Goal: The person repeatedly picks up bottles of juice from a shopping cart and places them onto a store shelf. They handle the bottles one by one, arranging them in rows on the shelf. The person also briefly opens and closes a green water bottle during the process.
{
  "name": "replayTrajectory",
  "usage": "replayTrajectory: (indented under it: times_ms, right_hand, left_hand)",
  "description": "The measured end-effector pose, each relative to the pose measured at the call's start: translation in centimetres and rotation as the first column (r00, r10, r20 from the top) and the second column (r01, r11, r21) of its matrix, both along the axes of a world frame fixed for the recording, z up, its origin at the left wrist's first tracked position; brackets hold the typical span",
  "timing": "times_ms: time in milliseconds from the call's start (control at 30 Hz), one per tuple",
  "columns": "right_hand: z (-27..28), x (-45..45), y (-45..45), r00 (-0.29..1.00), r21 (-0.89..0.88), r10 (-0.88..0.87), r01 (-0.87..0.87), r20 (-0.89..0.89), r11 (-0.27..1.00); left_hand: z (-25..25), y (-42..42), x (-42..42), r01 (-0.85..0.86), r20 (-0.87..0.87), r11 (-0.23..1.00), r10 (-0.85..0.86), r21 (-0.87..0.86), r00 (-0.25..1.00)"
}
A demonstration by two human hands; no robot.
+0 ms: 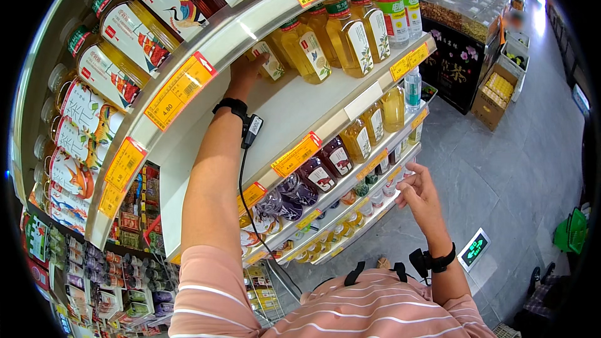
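Observation:
My left hand (247, 69) reaches deep onto a white shelf board (300, 103), its thumb lying across the label of a bottle of yellow tea (273, 66). The rest of its fingers are hidden behind the bottle. More yellow tea bottles (307, 54) with green caps stand just right of it, and clear water bottles (392, 16) fill the shelf's far end. Away from the shelves, over the floor, my right hand (419, 197) hangs in the air with fingers loosely bent and apart, holding nothing.
Bottled drinks (136, 33) crowd the upper shelf, whose price-tagged front rail (225, 40) arches over my left arm. Lower shelves carry dark bottles (317, 173). A cable (242, 173) trails from my left wrist. Beyond the aisle floor (507, 164) are a cardboard box (493, 94) and a green basket (571, 230).

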State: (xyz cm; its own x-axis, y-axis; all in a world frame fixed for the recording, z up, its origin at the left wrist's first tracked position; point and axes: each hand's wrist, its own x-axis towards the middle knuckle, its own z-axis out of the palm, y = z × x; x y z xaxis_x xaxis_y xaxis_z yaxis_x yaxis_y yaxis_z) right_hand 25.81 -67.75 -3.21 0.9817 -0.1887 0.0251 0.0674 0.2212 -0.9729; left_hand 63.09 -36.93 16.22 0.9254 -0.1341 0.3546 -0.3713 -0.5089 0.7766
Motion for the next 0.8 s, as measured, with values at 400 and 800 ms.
replayTrajectory:
  times_ms: [400,800]
  right_hand:
    - [0.2,0.5,2.2,0.992,0.017,0.129,-0.129,0.011,0.991]
    - [2.9,1.7,10.4,0.853,-0.058,0.513,-0.509,0.093,0.859]
  left_hand:
    - [3.7,-0.9,-8.6,0.045,-0.151,0.966,-0.007,0.253,0.989]
    - [4.6,4.6,-27.3,0.215,-0.198,0.938,-0.164,0.273,0.966]
